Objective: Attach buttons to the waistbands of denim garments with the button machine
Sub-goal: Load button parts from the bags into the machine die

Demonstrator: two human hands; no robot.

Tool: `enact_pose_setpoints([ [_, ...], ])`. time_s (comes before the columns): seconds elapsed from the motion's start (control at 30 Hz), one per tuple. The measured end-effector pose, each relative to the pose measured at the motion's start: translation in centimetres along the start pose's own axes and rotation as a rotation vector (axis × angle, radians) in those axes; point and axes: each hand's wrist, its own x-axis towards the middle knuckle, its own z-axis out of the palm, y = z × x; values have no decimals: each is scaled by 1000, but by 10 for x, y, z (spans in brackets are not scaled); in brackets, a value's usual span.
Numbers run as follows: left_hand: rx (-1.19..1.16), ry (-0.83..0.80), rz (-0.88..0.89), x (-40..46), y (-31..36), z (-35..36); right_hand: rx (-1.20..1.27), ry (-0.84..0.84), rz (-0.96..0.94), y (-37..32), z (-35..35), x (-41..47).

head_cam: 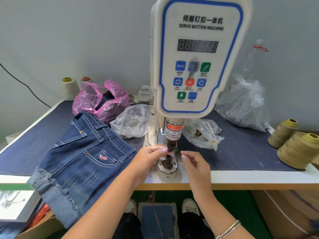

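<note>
Here, left hand (148, 155) fingers apparently pinch the upper die (170, 147); right hand (193, 162) loosely curled.

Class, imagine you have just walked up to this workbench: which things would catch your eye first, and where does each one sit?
The tall white, blue-trimmed servo button machine dominates the centre, its dark metal punch hanging over the lower die. Right beneath it the left hand reaches its fingertips to the punch tip while the right hand hovers beside the die. To the left, dark blue denim shorts with white stitching lie across the table edge.
</note>
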Motion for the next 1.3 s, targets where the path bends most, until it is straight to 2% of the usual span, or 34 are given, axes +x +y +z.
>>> enact_pose_setpoints([
  [0.4, 13, -31, -93, -5, 13, 0, -34, -8, -23, 3, -3, 0],
  [0.6, 94, 23, -146, -4, 17, 1, -49, -7, -19, 4, -3, 0],
  [0.77, 71, 36, -184, -6, 19, 2, -47, -11, -22, 4, -5, -1],
  [0.9, 56, 106, -254, -8, 26, 5, -27, 3, -28, 6, -6, -2],
  [1.3, 41, 84, -330, -17, 40, 7, -74, -15, -87, 10, -7, -3],
])
